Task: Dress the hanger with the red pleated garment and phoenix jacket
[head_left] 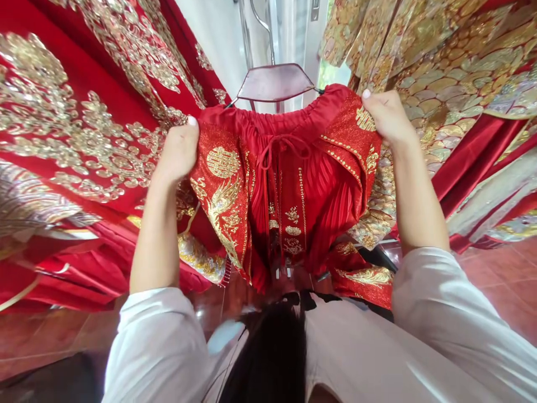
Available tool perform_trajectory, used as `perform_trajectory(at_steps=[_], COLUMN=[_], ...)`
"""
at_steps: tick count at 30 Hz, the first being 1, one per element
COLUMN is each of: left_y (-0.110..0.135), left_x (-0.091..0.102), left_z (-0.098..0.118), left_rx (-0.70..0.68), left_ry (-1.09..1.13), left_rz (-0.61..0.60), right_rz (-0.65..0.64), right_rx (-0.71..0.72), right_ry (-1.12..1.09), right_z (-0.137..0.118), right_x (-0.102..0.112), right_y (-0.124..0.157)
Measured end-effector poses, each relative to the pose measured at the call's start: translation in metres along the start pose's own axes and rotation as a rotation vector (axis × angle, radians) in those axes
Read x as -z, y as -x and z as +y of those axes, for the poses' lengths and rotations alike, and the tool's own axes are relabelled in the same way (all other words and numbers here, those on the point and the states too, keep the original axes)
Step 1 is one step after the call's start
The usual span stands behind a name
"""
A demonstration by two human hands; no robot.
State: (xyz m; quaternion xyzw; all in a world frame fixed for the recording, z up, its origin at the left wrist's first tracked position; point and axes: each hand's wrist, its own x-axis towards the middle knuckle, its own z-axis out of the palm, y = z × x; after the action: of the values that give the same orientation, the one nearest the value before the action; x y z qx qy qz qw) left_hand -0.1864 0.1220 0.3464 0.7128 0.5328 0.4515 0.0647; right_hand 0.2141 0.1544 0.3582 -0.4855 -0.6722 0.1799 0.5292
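Observation:
A red pleated skirt [331,184] with gold embroidery hangs in front of me, its gathered waistband and tied drawstring at the top. My left hand [178,148] grips the garment's left edge beside a round gold emblem. At the opposite edge, my right hand [388,115] pinches the fabric near a matching emblem. Both thumbs show on the near side; most of the fingers are hidden behind the cloth. Behind the waistband is a hanger [274,83] with a pale centre panel, its ends meeting the waistband on either side.
A red gown [121,106] with gold beading hangs on the left. Gold scale-patterned garments [444,73] hang on the right, close to my right arm. A metal rack post [245,33] stands behind the hanger. Reddish tiles cover the floor [495,280].

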Motion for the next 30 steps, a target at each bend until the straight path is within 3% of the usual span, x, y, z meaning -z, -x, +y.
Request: perform_trajectory(at_steps=[4,6,7,9,11,13,15,17,20,23,27,30], left_y=[-0.023,-0.028,-0.027,-0.018,0.000,0.020,0.038,0.048,0.050,0.042,0.031,0.025], left_x=[-0.001,0.001,0.003,0.003,-0.004,-0.021,-0.043,-0.063,-0.078,-0.075,-0.068,-0.072], left_z=[-0.026,-0.029,-0.025,-0.009,0.016,0.044,0.068,0.081,0.081,0.070,0.066,0.072], left_rx=[0.078,0.104,0.101,0.041,-0.085,-0.216,-0.278,-0.265,-0.211,-0.212,-0.144,-0.035], left_ry=[0.303,0.304,0.240,0.027,-0.210,-0.388,-0.469,-0.477,-0.405,-0.197,0.283,0.646], left_rz=[-0.204,-0.200,-0.147,0.090,0.351,0.368,0.230,0.135,0.093,0.099,0.067,-0.016], right_rz=[-0.051,0.048,0.146,0.373,0.459,0.338,0.160,0.063,-0.003,-0.062,-0.154,-0.252], right_rx=[-0.126,-0.058,0.022,0.213,0.358,0.448,0.489,0.504,0.446,0.251,-0.118,-0.333], right_ry=[-0.124,-0.009,0.104,0.364,0.545,0.625,0.642,0.615,0.420,-0.004,-0.675,-0.876], right_z=[0.007,0.004,0.000,-0.013,-0.028,-0.039,-0.043,-0.039,-0.032,-0.039,-0.062,-0.066], right_x=[-0.003,-0.002,-0.002,-0.008,-0.024,-0.048,-0.074,-0.091,-0.097,-0.085,-0.074,-0.076], right_y=[-0.013,-0.011,-0.006,0.010,0.030,0.046,0.054,0.054,0.049,0.049,0.054,0.052])
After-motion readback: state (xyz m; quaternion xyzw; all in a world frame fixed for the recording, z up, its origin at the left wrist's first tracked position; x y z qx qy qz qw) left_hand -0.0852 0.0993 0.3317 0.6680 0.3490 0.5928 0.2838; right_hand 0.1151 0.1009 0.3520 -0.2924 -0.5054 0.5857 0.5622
